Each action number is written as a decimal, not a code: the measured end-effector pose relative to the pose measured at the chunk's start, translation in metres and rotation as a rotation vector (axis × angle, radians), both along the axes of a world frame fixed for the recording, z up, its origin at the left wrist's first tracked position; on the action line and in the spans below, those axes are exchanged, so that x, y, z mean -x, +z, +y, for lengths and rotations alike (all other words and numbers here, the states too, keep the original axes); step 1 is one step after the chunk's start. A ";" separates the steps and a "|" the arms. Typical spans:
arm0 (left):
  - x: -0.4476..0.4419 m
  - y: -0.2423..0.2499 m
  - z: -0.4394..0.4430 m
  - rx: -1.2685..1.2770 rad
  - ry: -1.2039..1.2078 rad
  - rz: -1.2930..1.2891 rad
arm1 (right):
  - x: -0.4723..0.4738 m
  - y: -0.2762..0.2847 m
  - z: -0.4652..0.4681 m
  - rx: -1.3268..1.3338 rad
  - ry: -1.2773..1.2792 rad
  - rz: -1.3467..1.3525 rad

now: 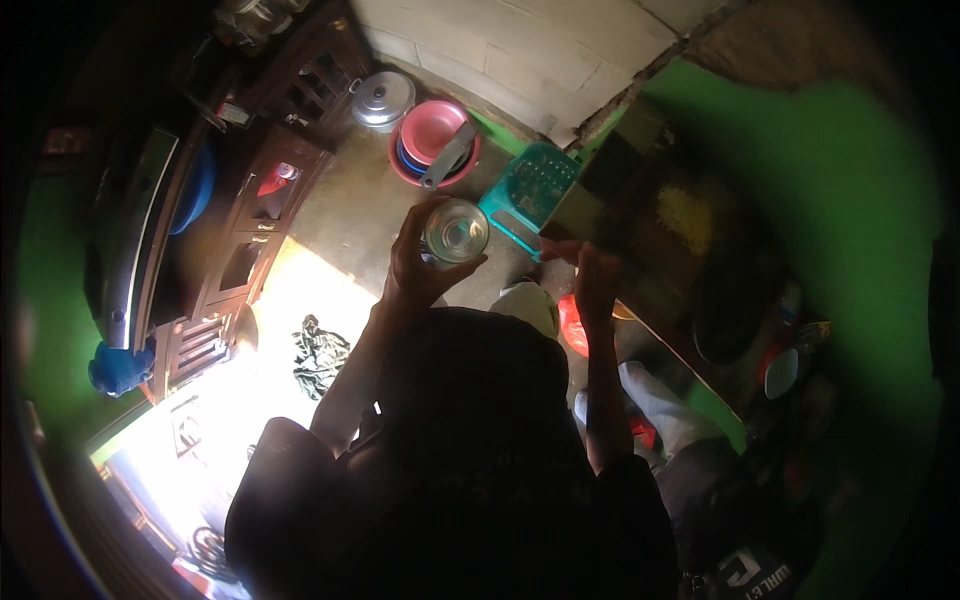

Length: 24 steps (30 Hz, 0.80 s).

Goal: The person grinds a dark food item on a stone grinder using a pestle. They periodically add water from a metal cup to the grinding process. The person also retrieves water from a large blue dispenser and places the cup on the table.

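My left hand [411, 264] is wrapped around a clear drinking glass [456, 231], held up in front of my body. I look down into the glass from above; whether it holds liquid I cannot tell. My right hand [596, 274] is raised beside the edge of a tiled counter [577, 214], its fingers pointing left. Shadow hides whether anything thin is between those fingers. Beyond the two hands, a teal plastic stool [536, 187] stands on the floor against the counter.
Pink plastic basins [435, 135] and a lidded metal pot [382, 97] sit by the wall. A dark wooden cabinet [251, 217] stands left. Crumpled cloth [319, 360] lies on the sunlit floor. Yellow food [684, 214] rests on the counter. Another person's leg [667, 405] shows at lower right.
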<state>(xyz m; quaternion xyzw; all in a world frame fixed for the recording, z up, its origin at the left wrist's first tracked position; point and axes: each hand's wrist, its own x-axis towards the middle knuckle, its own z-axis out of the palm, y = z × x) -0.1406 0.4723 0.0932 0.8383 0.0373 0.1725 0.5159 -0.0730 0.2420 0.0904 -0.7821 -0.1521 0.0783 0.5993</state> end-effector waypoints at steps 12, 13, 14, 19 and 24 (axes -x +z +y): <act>-0.070 -0.030 -0.145 -0.017 0.052 -0.041 | -0.079 -0.077 -0.094 0.735 -0.171 -0.326; -0.074 -0.035 -0.151 -0.004 0.061 -0.039 | -0.081 -0.073 -0.097 0.748 -0.144 -0.292; -0.078 -0.040 -0.156 0.009 0.068 -0.038 | -0.083 -0.068 -0.100 0.761 -0.118 -0.258; -0.099 -0.047 -0.176 -0.050 0.103 -0.076 | -0.081 -0.095 -0.136 0.567 -0.080 -0.188; -0.109 -0.057 -0.174 -0.044 0.131 -0.026 | -0.072 -0.055 -0.214 0.186 -0.098 0.270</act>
